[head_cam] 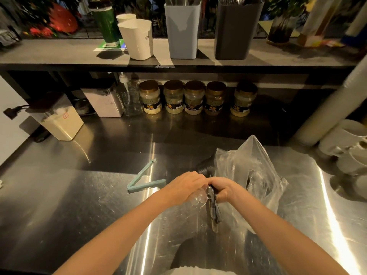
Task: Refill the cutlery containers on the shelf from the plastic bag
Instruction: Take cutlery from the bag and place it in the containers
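Right hand [224, 190]: curled round a bundle of dark plastic cutlery [212, 212].
Left hand [184, 187]: fingers curled on the crumpled clear plastic bag [253, 171], touching the right hand.
Bag: lying on the steel table [89, 205].
Shelf [59, 54]: white tub [137, 39], pale blue tub [182, 30], dark grey tub [236, 31].

Glossy steel counter [99, 205]; clear plastic bag [256, 167].

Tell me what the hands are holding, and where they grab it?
A bundle of dark cutlery. The left hand and right hand both wrap round its middle, beside the plastic bag; its ends stick out above and below the grip.
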Motion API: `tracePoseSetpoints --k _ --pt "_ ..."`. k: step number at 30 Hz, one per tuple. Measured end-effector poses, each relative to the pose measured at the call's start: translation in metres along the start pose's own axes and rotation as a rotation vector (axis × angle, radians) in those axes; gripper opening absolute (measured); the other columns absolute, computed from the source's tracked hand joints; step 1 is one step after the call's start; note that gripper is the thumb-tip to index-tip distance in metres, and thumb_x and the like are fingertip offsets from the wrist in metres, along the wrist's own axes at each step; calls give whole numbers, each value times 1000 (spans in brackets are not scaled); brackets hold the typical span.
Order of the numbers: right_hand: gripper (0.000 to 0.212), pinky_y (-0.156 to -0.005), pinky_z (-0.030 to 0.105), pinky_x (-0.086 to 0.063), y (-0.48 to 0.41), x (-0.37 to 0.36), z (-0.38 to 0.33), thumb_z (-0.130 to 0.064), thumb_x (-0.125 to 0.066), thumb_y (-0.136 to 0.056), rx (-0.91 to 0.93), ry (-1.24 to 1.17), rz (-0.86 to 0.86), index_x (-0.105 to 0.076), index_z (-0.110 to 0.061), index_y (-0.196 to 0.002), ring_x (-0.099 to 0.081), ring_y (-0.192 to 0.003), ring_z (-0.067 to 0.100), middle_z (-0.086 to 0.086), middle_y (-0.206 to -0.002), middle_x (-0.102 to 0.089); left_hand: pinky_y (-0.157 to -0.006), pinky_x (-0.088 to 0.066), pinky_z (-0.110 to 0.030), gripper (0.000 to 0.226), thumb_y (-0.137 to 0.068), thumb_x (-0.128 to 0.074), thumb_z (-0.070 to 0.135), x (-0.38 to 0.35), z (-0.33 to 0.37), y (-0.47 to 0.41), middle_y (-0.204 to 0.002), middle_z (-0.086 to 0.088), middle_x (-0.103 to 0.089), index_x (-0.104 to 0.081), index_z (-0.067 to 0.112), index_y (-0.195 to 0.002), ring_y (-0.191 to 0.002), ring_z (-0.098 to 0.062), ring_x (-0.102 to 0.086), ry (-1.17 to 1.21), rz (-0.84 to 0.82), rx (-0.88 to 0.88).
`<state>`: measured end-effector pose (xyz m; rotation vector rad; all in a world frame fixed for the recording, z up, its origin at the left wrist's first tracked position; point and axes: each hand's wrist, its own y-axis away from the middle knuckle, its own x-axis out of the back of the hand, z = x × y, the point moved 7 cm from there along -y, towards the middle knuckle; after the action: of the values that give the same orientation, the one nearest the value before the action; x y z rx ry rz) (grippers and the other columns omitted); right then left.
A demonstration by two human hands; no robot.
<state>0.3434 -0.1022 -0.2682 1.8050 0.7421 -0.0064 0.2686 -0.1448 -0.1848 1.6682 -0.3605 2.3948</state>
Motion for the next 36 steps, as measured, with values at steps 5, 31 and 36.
tracePoseSetpoints --k 5,31,36 --pt "17 -60 31 -56 4 -2 2 1 -67 -66 -43 -18 -50 -66 7 -82 -65 -63 23 15 -77 -65 -69 -50 -33 27 -76 -68 -2 4 9 6 -87 0 -63 -57 17 -92 -78 -17 -54 2 61 -184" --pt "24 -54 25 -45 20 -6 -16 -22 -55 -95 371 262 54 -53 -9 -75 -43 -50 12 1 -56 -45 -42 -27 -16 10 -94 -55 22 -11 -51 19 -67 0 -42 -52 14 -98 -45 -4 -31 1424 481 818" --pt "16 -53 21 -41 23 0 -32 -26 -60 -91 594 633 493 -53 -13 -97 -51 -60 11 1 -73 -54 -81 -52 -38 38 -83 -71 19 -12 -46 20 -104 -17 -61 -55 13 -117 -95 -34 -59 1255 462 916"
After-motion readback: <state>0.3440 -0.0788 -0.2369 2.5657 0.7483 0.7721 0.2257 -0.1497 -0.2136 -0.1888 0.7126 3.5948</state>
